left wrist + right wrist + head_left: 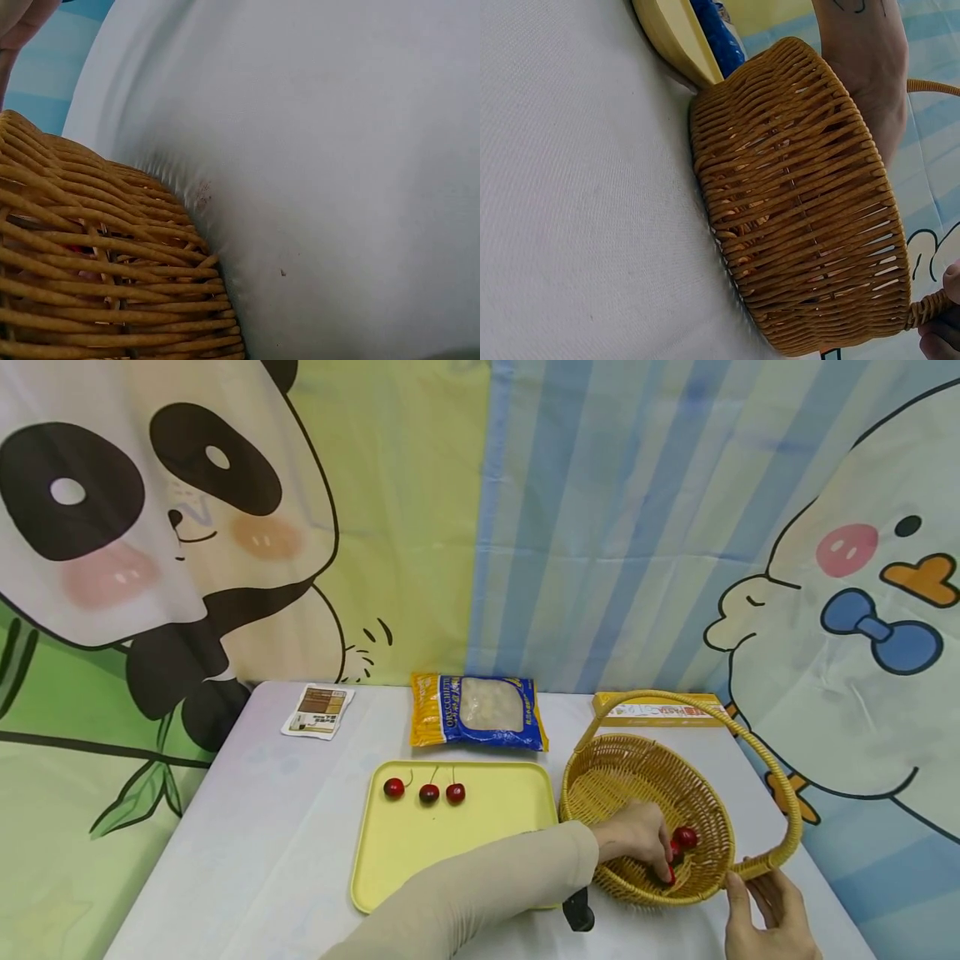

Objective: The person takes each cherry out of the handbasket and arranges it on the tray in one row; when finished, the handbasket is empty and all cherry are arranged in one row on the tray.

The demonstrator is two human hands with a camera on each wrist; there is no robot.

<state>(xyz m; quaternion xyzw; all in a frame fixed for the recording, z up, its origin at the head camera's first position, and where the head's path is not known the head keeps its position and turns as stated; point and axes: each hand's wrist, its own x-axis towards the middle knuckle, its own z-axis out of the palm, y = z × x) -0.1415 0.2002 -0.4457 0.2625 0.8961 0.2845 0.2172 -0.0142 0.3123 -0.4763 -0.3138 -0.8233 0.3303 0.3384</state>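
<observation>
My left hand [641, 839] reaches down into a woven wicker basket [611, 764], its fingertips pinching a red cherry [670, 877] near the basket floor. More dark red cherries [686, 837] lie just beside those fingers, partly hidden by them. At the near right rim, my right hand [772, 914] grips the foot of the basket's arched handle [783, 777]. In the right wrist view, the woven side of the basket [802, 202] hides most of the left hand [870, 97] behind it. Basket weave [112, 262] also fills the lower left of the left wrist view.
Left of the basket is a yellow tray [450, 852] with three stemmed cherries [429, 793] near its far edge. Behind stand a blue and yellow pasta bag [480, 712], a small white and brown packet [318, 711] and an orange box [660, 710]. A printed curtain hangs behind the table.
</observation>
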